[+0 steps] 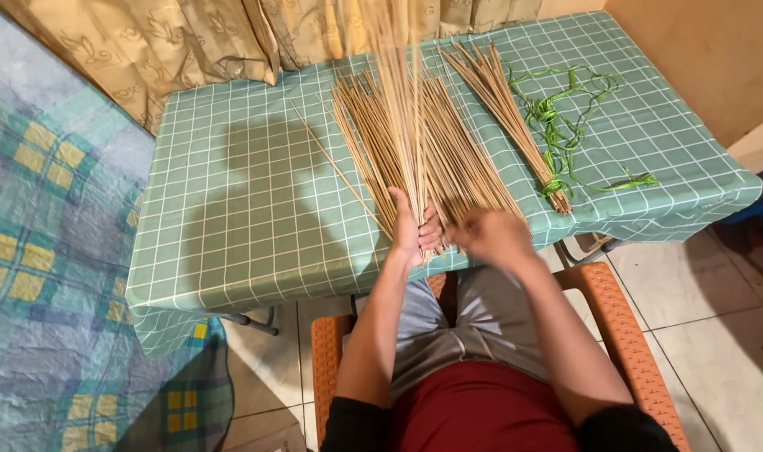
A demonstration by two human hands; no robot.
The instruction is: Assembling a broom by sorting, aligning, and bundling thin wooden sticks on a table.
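Observation:
My left hand (pixel 412 228) grips the lower end of a bunch of thin pale sticks (pixel 401 92) that rises steeply toward the camera, blurred at the top. My right hand (pixel 492 235), motion-blurred, is just right of it at the table's near edge, fingers curled next to the stick ends; I cannot tell what it holds. Under both hands a loose pile of the same sticks (pixel 448 155) fans out on the green checked tablecloth (pixel 248 209). A single stick (pixel 335 167) lies apart at the pile's left.
A tied bundle of sticks (pixel 515 125) lies to the right, bound with a green strip (pixel 565 117) that trails in loops. Beige curtains (pixel 189 42) hang behind the table. I sit on an orange chair (pixel 624 335). A patterned blanket (pixel 47 251) is at left.

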